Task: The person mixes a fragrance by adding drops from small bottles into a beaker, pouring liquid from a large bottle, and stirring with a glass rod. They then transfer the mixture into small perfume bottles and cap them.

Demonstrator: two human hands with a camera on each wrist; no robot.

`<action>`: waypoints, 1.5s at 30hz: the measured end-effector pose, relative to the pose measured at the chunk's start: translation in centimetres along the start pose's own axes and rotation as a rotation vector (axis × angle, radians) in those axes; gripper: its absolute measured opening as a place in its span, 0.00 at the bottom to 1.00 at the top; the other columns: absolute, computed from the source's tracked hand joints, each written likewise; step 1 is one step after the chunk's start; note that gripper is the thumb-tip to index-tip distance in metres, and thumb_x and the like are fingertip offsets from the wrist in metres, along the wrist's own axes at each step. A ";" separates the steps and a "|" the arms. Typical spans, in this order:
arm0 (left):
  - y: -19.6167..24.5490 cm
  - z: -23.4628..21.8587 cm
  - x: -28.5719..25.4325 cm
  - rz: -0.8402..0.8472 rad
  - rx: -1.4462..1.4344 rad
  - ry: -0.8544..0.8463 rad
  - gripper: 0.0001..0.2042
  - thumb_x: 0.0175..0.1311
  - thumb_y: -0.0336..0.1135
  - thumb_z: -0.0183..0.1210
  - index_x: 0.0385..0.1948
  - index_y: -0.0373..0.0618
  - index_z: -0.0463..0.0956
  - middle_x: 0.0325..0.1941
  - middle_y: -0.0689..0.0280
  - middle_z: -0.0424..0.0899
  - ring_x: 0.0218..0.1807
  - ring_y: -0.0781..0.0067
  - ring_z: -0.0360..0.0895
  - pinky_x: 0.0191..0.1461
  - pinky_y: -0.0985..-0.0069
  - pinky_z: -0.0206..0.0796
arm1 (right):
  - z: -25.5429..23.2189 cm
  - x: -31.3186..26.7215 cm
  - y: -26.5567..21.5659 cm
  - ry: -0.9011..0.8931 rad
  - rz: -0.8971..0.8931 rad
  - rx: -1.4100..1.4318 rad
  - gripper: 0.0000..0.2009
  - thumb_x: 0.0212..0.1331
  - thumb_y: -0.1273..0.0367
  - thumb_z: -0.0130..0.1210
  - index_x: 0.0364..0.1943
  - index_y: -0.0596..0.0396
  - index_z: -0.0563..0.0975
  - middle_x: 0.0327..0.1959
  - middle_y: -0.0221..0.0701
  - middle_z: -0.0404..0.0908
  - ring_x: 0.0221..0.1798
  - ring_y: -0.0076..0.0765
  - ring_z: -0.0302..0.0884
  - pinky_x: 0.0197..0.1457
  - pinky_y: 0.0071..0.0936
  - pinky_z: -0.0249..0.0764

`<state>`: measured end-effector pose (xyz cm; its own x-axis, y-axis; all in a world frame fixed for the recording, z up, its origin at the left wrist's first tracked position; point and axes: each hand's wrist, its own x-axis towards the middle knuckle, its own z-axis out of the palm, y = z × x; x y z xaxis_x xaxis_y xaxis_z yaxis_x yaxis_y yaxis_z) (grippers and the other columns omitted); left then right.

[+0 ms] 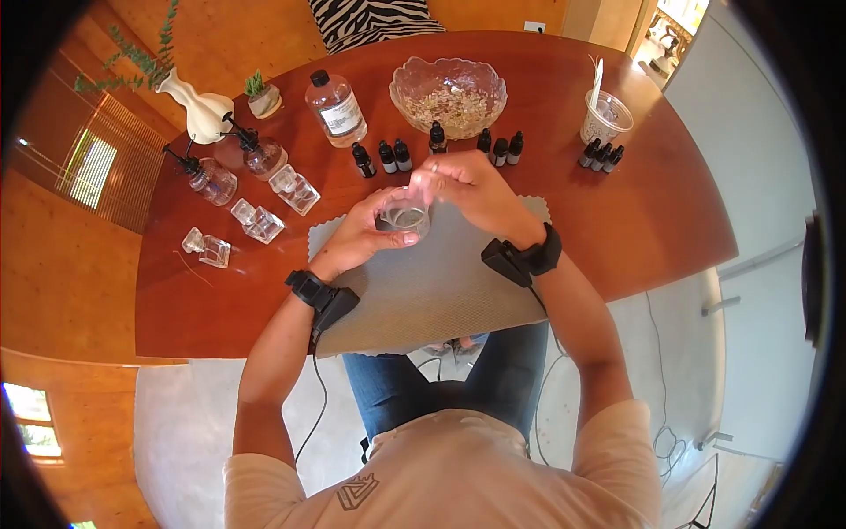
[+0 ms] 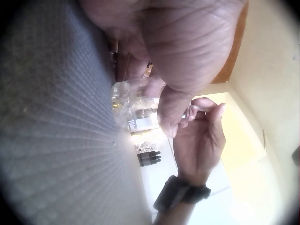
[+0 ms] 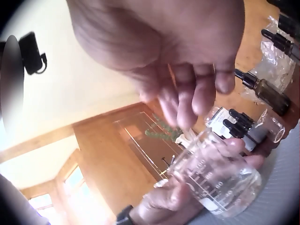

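Observation:
My left hand (image 1: 359,231) grips a small clear glass beaker (image 1: 408,220) over the grey mat (image 1: 423,286). Printed graduation marks run up the side of the beaker (image 3: 220,183) in the right wrist view, where it leans. Just above its rim is my right hand (image 1: 471,189), wearing a ring, its fingers bent down and blurred in the head view. I cannot tell whether those fingers pinch something thin. Beyond the beaker, another small clear glass (image 3: 272,126) shows in the right wrist view. Dark dropper bottles (image 1: 395,157) stand behind both hands.
A large labelled bottle (image 1: 339,110) and a glass bowl of pale flakes (image 1: 448,97) stand at the back. Clear perfume bottles (image 1: 257,220), two pump bottles (image 1: 213,181) and a white vase (image 1: 198,106) are left. A plastic cup (image 1: 606,116) and several small bottles (image 1: 601,156) stand right.

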<state>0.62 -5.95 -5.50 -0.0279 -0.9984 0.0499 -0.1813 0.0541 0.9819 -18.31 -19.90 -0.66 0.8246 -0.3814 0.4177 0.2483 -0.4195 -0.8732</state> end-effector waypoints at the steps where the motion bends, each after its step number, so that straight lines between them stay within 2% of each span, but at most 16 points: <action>1: 0.4 0.1 0.0 -0.008 -0.006 0.002 0.35 0.55 0.35 0.76 0.66 0.40 0.69 0.60 0.67 0.78 0.64 0.74 0.73 0.70 0.72 0.62 | 0.2 0.0 0.1 0.083 -0.026 -0.032 0.17 0.70 0.64 0.57 0.27 0.64 0.78 0.20 0.32 0.76 0.25 0.24 0.68 0.30 0.28 0.66; 4: 0.5 0.1 0.0 -0.026 0.008 -0.003 0.36 0.55 0.36 0.77 0.65 0.40 0.69 0.60 0.67 0.77 0.63 0.73 0.73 0.70 0.72 0.63 | -0.3 -0.3 0.2 -0.131 0.053 0.075 0.15 0.70 0.66 0.56 0.29 0.64 0.79 0.21 0.32 0.77 0.25 0.23 0.68 0.31 0.29 0.66; 7: 0.4 0.1 -0.1 -0.043 0.000 0.006 0.35 0.55 0.36 0.77 0.65 0.40 0.70 0.59 0.67 0.78 0.63 0.72 0.73 0.70 0.72 0.63 | -0.3 -0.2 0.0 -0.040 0.079 -0.068 0.13 0.73 0.67 0.54 0.37 0.64 0.83 0.28 0.28 0.81 0.34 0.21 0.74 0.42 0.24 0.72; 10: 0.3 0.2 0.0 -0.009 0.008 0.016 0.36 0.54 0.37 0.77 0.65 0.40 0.70 0.60 0.65 0.78 0.65 0.71 0.73 0.70 0.71 0.63 | 0.2 -0.4 0.0 -0.049 0.042 0.142 0.13 0.70 0.67 0.56 0.31 0.65 0.80 0.23 0.30 0.78 0.27 0.22 0.69 0.32 0.27 0.67; 13: 0.2 0.1 -0.1 -0.002 0.026 0.010 0.36 0.55 0.37 0.77 0.66 0.41 0.71 0.61 0.63 0.76 0.66 0.68 0.72 0.70 0.69 0.63 | -0.4 -0.2 0.2 -0.053 0.040 -0.037 0.13 0.69 0.67 0.56 0.32 0.66 0.80 0.24 0.30 0.78 0.29 0.20 0.70 0.33 0.26 0.68; 16: -0.1 -0.3 0.2 0.031 0.068 -0.022 0.35 0.55 0.38 0.76 0.66 0.43 0.71 0.63 0.61 0.75 0.66 0.66 0.72 0.71 0.68 0.63 | 0.2 -0.4 -0.3 0.044 0.012 0.016 0.13 0.69 0.67 0.55 0.34 0.66 0.80 0.25 0.31 0.79 0.30 0.20 0.71 0.35 0.25 0.69; 20: 0.0 0.3 -0.2 0.023 -0.087 0.014 0.34 0.57 0.40 0.75 0.66 0.43 0.71 0.63 0.58 0.75 0.67 0.62 0.72 0.70 0.66 0.63 | 0.0 -0.3 -0.1 0.001 0.058 -0.050 0.12 0.70 0.69 0.54 0.34 0.66 0.80 0.28 0.31 0.81 0.32 0.20 0.72 0.36 0.24 0.69; 22: 0.0 0.2 -0.3 0.054 0.026 0.029 0.34 0.57 0.43 0.75 0.65 0.43 0.72 0.61 0.57 0.76 0.66 0.61 0.72 0.69 0.65 0.64 | 0.3 -0.3 -0.5 0.024 0.025 -0.131 0.11 0.71 0.69 0.53 0.35 0.65 0.81 0.29 0.30 0.82 0.32 0.20 0.72 0.36 0.24 0.69; 25: -0.3 -0.1 -0.2 0.097 0.163 0.034 0.34 0.57 0.46 0.74 0.64 0.43 0.72 0.59 0.55 0.77 0.65 0.58 0.72 0.68 0.65 0.65 | 0.8 -0.4 -0.7 0.086 0.059 -0.047 0.11 0.72 0.69 0.53 0.36 0.63 0.82 0.29 0.28 0.82 0.32 0.20 0.72 0.37 0.24 0.69; 29: 1.5 -0.3 -0.6 0.045 0.221 -0.016 0.33 0.58 0.41 0.74 0.65 0.45 0.72 0.63 0.60 0.75 0.68 0.64 0.70 0.69 0.67 0.66 | 0.5 -0.5 -1.0 -0.036 0.110 -0.045 0.12 0.73 0.67 0.53 0.37 0.62 0.83 0.28 0.28 0.81 0.32 0.20 0.73 0.37 0.22 0.69; 31: 1.1 -0.3 -0.5 0.074 0.242 0.005 0.33 0.57 0.46 0.74 0.63 0.45 0.73 0.59 0.58 0.78 0.65 0.60 0.71 0.65 0.66 0.69 | 0.3 -0.6 -1.6 -0.021 0.198 0.005 0.13 0.74 0.66 0.53 0.38 0.63 0.83 0.28 0.28 0.81 0.32 0.20 0.73 0.37 0.21 0.68; 34: 0.5 -0.2 -0.4 0.112 0.233 0.021 0.33 0.56 0.49 0.74 0.62 0.46 0.74 0.58 0.58 0.80 0.64 0.58 0.72 0.61 0.65 0.71 | 0.2 -0.2 -0.9 -0.006 0.085 -0.115 0.15 0.74 0.64 0.53 0.38 0.63 0.84 0.27 0.28 0.80 0.32 0.20 0.73 0.38 0.21 0.68; 37: 1.0 -0.1 -0.5 0.094 0.200 0.009 0.34 0.56 0.50 0.74 0.63 0.46 0.74 0.59 0.59 0.80 0.64 0.59 0.72 0.62 0.65 0.71 | -0.1 -0.5 -1.7 -0.048 0.161 -0.032 0.15 0.75 0.64 0.52 0.38 0.62 0.84 0.27 0.27 0.80 0.33 0.20 0.74 0.38 0.21 0.68; 40: 0.7 -0.2 -0.6 0.103 0.217 0.015 0.34 0.56 0.51 0.74 0.63 0.46 0.74 0.59 0.58 0.81 0.64 0.58 0.72 0.64 0.63 0.70 | 0.5 -0.1 -1.5 0.039 0.146 -0.097 0.15 0.75 0.64 0.53 0.38 0.62 0.84 0.27 0.27 0.80 0.35 0.21 0.75 0.40 0.20 0.69; 43: 0.7 -0.3 -0.5 0.114 0.238 0.008 0.34 0.57 0.52 0.73 0.62 0.46 0.74 0.59 0.58 0.81 0.63 0.57 0.72 0.65 0.62 0.68 | -0.2 -0.3 -1.9 -0.078 0.186 -0.010 0.15 0.75 0.63 0.53 0.38 0.62 0.84 0.29 0.27 0.80 0.36 0.21 0.75 0.40 0.20 0.69; 45: 0.6 -0.3 -0.5 0.114 0.252 0.014 0.33 0.57 0.52 0.73 0.62 0.46 0.74 0.59 0.58 0.81 0.63 0.57 0.72 0.66 0.62 0.66 | 0.7 -0.2 -2.1 0.043 0.172 -0.049 0.15 0.75 0.63 0.53 0.38 0.62 0.84 0.29 0.28 0.80 0.36 0.21 0.75 0.41 0.21 0.69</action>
<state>0.82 -5.37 -4.85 -0.0494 -0.9856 0.1618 -0.4170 0.1676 0.8933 -18.59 -18.33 0.97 0.8299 -0.4858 0.2742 0.0793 -0.3838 -0.9200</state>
